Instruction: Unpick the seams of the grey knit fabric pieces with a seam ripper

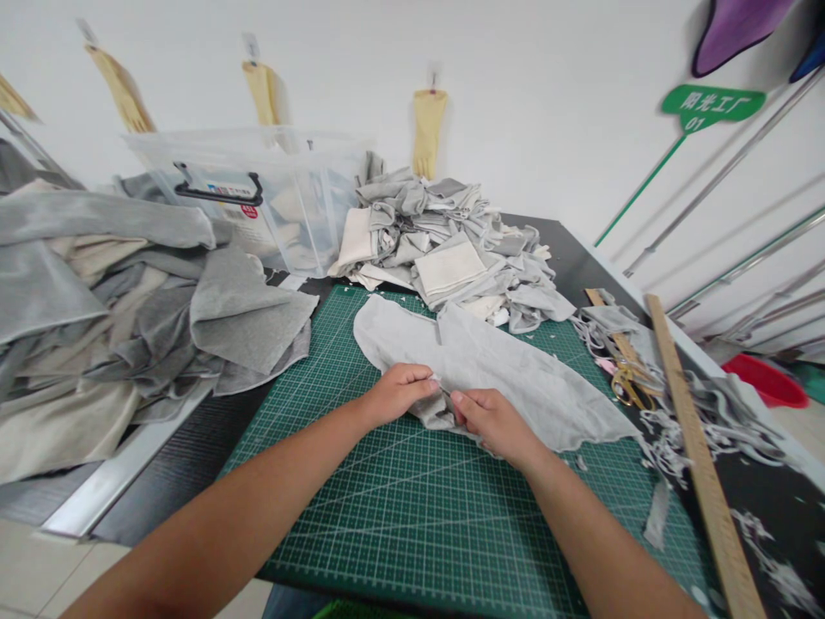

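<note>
A pale grey piece of cloth [522,374] lies spread and partly folded on the green cutting mat [400,516]. My left hand [400,391] pinches its near edge between thumb and fingers. Just to the right, my right hand [493,419] is closed on the same edge, its thumb pointing left. A short stretch of cloth shows between the two hands, with a thin dark line on it; whether that is a seam or a slim tool I cannot tell. Below the hands, some of the cloth hangs bunched.
A heap of folded cloths [451,249] stands behind the mat. Grey and beige cloths [148,318] pile up at left, beside a clear plastic bin [315,206]. At right lie gold-handled scissors [628,387], a wooden ruler [699,456] and fabric scraps [667,443].
</note>
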Tool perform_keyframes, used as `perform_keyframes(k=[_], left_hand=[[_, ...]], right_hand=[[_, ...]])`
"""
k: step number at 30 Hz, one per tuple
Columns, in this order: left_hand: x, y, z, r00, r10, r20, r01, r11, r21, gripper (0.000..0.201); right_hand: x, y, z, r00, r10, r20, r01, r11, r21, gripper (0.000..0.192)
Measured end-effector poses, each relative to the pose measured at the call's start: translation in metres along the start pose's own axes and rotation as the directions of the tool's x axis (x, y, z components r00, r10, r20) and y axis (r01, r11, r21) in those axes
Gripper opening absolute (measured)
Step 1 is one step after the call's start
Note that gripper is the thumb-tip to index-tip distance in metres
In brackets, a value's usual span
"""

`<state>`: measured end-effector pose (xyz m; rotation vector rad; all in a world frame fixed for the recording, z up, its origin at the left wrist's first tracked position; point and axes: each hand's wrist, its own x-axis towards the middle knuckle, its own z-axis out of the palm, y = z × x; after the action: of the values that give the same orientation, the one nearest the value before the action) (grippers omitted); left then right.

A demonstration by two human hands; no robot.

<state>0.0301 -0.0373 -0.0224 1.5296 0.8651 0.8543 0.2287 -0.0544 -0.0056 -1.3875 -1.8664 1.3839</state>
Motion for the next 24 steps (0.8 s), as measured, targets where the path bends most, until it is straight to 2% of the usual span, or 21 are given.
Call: perform_keyframes(k=[6,17,24], left_hand=[[-0.0004,0.0044,0.0002,1.0,-0.031,-0.002,0.031,0.999,-0.029,0.037],[0.0001,0.0008,0.0004,1.0,0.024,0.007,-0.024,1.0,-0.004,0.03],[-0.0001,-0.0017,0.0007,0.998,0.052,-0.029,-0.052,0.999,-0.001,0.023]], right_hand=[[-0.0009,-0.0012,-0.0002,0.999,0.046,0.007,-0.046,0.999,0.028,0.051],[0.0003,0.0019,0.0001,1.0,0.024,0.015,-0.025,0.999,0.04,0.052],[-0.0008,0.0013,0.0006,0.998,0.068,0.013,-0.068,0.996,0.053,0.05]])
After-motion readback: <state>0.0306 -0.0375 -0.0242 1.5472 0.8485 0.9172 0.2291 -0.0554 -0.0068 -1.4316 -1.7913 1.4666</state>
